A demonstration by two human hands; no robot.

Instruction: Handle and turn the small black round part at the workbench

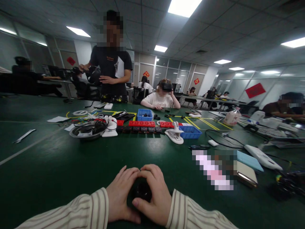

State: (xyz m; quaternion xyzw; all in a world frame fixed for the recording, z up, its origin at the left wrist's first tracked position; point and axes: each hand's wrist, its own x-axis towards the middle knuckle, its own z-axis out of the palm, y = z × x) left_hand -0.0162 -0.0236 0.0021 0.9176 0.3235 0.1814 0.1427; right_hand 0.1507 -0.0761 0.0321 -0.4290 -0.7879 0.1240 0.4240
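A glossy black round object point(143, 190) sits low in front of me on the green table, partly covered by my fingers. My right hand point(157, 194) curves around it, with the thumb at its near side and the fingers over its far side. On the other side, my left hand point(120, 194) forms a loose arch, thumb and fingers apart, with a dark gap between its palm and the object. The fingertips of both hands meet beyond the object. What kind of thing it is I cannot make out.
Across the table point(59, 178) stand a metal bowl point(82, 135) with cables, red sockets point(141, 123), a blue bin point(190, 132) and a white clip stand point(175, 135). A beige case point(246, 173) lies to the right. A person point(109, 66) stands opposite; another point(160, 98) sits there.
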